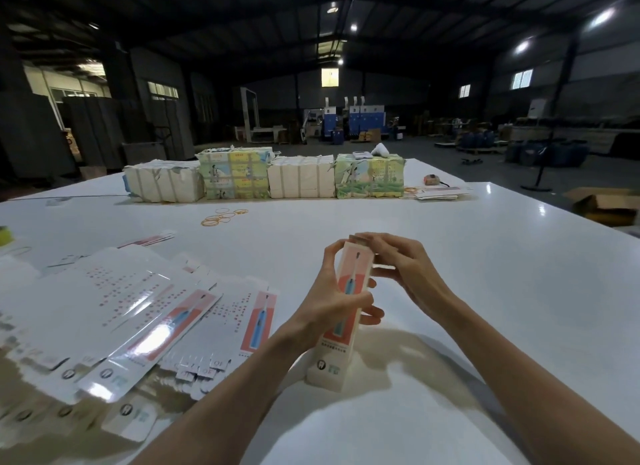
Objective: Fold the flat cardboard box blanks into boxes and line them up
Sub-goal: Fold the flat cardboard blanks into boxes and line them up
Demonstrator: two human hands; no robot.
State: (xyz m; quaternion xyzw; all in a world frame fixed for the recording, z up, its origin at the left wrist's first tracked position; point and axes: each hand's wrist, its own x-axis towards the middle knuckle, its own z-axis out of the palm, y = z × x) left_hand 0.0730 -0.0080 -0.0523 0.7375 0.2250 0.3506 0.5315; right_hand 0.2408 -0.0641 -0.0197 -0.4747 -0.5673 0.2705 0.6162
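Observation:
A tall narrow white box (334, 354) with a coral panel and a blue toothbrush picture stands upright on the white table (485, 291), a little right of centre. My left hand (332, 298) wraps around its middle. My right hand (401, 267) pinches the flap at its top end. To the left lies a spread pile of flat box blanks (145, 319) with the same print, glossy and overlapping.
Four wrapped bundles (266, 179) stand in a row at the far side of the table. Loose rubber bands (223, 217) lie in front of them. A few flat blanks (436, 193) and a small tape measure (432, 179) sit at the far right. Beyond is a dim warehouse floor.

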